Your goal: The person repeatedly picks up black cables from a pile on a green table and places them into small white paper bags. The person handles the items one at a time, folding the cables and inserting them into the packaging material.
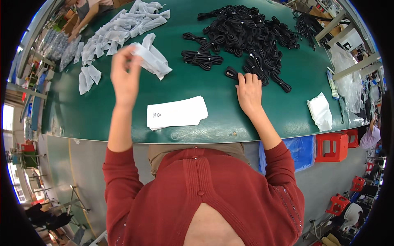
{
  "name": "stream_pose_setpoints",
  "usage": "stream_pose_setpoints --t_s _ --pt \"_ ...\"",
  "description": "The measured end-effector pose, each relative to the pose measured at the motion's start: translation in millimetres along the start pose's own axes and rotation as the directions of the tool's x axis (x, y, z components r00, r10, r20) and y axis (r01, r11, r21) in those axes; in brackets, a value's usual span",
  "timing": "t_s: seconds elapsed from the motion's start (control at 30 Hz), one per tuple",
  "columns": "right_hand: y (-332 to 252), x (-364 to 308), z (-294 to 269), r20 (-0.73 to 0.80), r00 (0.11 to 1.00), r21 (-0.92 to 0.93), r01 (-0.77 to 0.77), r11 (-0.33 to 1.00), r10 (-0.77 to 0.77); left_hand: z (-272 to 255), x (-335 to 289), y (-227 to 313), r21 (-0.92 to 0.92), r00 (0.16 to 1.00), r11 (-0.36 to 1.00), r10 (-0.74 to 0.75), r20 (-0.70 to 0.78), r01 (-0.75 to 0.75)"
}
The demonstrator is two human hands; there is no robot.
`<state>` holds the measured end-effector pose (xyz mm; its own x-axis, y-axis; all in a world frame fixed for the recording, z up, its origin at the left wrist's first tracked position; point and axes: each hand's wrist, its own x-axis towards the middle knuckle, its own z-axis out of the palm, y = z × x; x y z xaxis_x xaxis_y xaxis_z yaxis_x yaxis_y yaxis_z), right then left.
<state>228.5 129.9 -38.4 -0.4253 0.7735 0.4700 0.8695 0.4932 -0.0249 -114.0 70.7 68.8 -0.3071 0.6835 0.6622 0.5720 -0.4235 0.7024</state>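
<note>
My left hand (125, 80) is raised over the left part of the table, its fingers smeared by motion. Its fingertips meet the blurred end of a whitish translucent bag (155, 61); whether they grip it or have let it go is unclear. On the right, my right hand (249, 92) has its fingers bent over a coiled black cable (231, 73) at the near edge of a cable heap (242, 30). Between my forearms lies a stack of flat white bags (176, 112) with a small dark print.
Filled whitish bags (123, 28) are piled at the far left, near another person's arm (88, 16). A white folded packet (320, 111) lies at the right of the green table (164, 88). Red stools (331, 147) and a blue plastic bag (295, 156) stand below the table edge.
</note>
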Motion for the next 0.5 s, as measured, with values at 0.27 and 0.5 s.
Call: stream_pose_setpoints --t_s 0.27,0.5 --pt "-26.7 -26.1 -3.4 0.251 0.952 0.739 -0.304 0.601 0.172 41.4 -126.5 13.3 0.123 0.74 0.982 0.023 0.672 -0.143" --pt "-65.1 -47.2 -32.1 0.44 0.898 0.897 -0.441 0.044 0.02 47.7 -138.1 8.2 0.12 0.803 0.982 -0.186 0.566 0.143"
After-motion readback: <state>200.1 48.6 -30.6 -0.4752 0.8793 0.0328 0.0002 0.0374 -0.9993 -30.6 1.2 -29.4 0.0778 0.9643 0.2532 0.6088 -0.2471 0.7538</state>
